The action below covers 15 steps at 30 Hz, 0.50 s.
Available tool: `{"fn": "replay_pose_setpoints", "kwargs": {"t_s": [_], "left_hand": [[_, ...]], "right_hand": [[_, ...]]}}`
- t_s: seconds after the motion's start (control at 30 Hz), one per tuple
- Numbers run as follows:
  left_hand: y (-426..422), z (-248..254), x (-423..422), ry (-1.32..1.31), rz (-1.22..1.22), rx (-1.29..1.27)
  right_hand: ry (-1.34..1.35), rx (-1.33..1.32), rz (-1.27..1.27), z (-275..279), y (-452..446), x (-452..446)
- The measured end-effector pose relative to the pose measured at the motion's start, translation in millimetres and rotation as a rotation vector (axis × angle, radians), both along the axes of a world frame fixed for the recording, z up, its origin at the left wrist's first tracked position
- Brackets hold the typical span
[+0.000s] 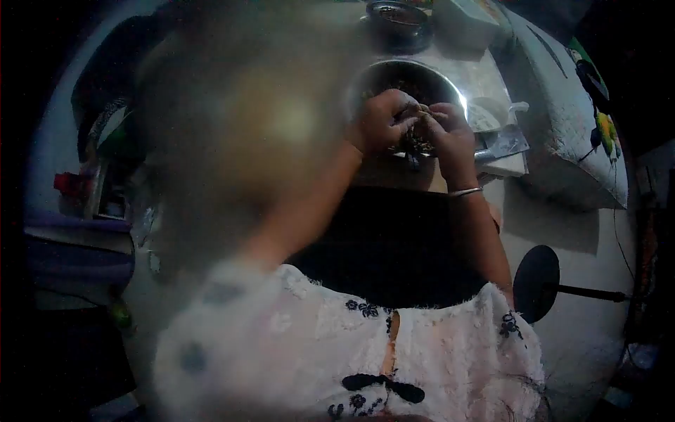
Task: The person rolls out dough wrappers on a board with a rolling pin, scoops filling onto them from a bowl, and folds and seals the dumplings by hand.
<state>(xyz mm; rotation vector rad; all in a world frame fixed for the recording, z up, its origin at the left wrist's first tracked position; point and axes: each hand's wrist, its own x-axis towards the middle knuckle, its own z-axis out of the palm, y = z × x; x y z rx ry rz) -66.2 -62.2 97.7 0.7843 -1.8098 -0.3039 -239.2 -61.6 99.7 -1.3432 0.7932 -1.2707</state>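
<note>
A shiny metal bowl (450, 79) holds many small brownish-green pieces (420, 145). Over it, my left hand (382, 125) and my right hand (450, 133) meet with fingertips pinched together. Something small seems to be between the fingers, but it is too dark and blurred to name. Both hands are closed, and the fingers touch or nearly touch each other. A bangle (465, 191) circles my right wrist.
Behind the bowl stand a dark round pot (397, 32) and a white box (464, 28). To its right lie a pale dish (486, 116) and a plastic packet (508, 143). A black disc with a rod (538, 285) is lower right. A blurry smear covers the left.
</note>
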Motion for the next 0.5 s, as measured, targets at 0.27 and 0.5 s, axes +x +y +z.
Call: {"fn": "replay_pose_setpoints", "kwargs": {"t_s": [0.27, 0.5], "left_hand": [[-7, -3, 3, -0.092, 0.048, -0.163], [-2, 6, 2, -0.06, 0.033, -0.154]], "right_hand": [[0.311, -0.204, -0.191, 5, 7, 1], [0.415, -0.197, -0.228, 12, 9, 0]]}}
